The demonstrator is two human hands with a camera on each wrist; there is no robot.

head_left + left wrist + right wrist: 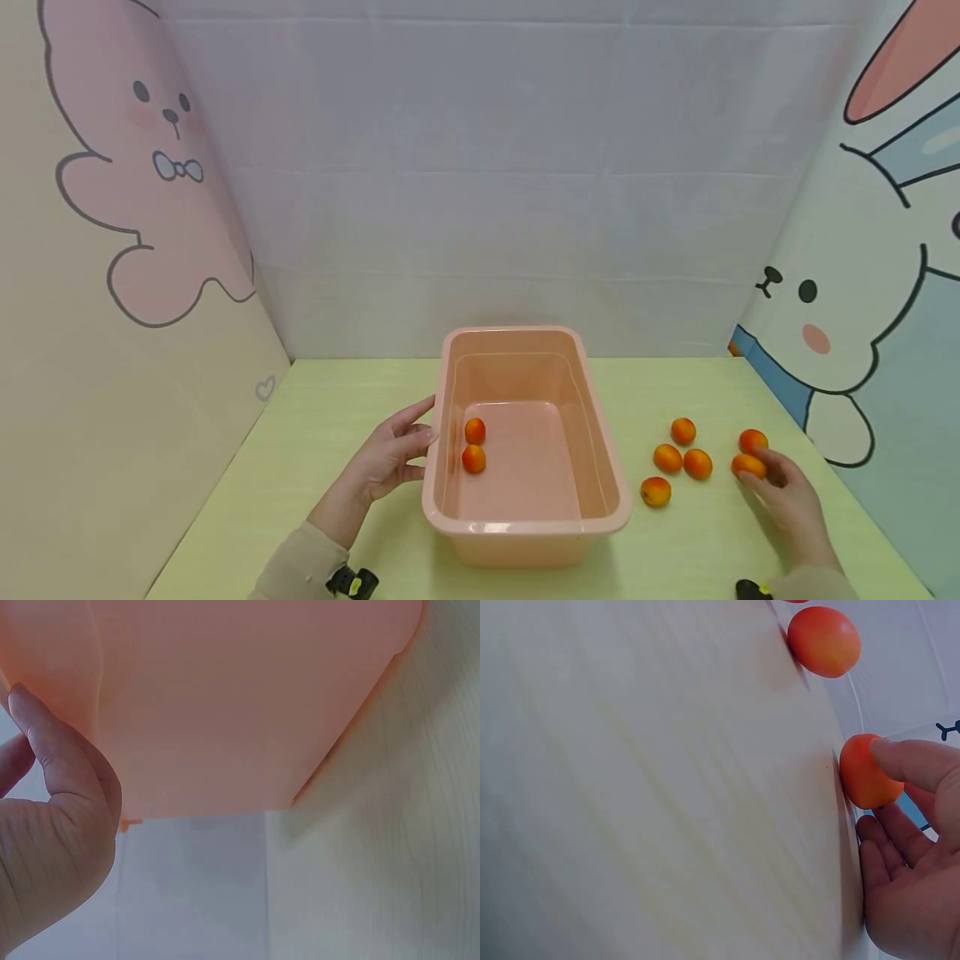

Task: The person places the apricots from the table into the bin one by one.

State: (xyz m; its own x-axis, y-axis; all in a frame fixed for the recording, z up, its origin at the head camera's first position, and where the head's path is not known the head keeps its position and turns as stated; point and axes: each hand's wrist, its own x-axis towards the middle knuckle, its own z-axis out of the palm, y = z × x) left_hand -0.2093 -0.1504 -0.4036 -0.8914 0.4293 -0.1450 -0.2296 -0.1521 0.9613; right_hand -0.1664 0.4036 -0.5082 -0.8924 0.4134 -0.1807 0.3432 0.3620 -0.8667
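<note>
An orange fruit [748, 465] is lying on the tabletop [315, 433] at three o'clock of the basin [600, 450], the right hand [787, 496] pinching it; the left hand [390, 458], fingers straight, is touching the basin's side.

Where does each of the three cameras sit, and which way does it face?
Head: above, looking down at the pink tub, loose orange fruits, both forearms.
Left wrist: beside the left hand, facing the tub's outer wall.
Right wrist: low over the table, facing the right hand pinching one fruit.
Shared: head and left wrist both show the tub.
</note>
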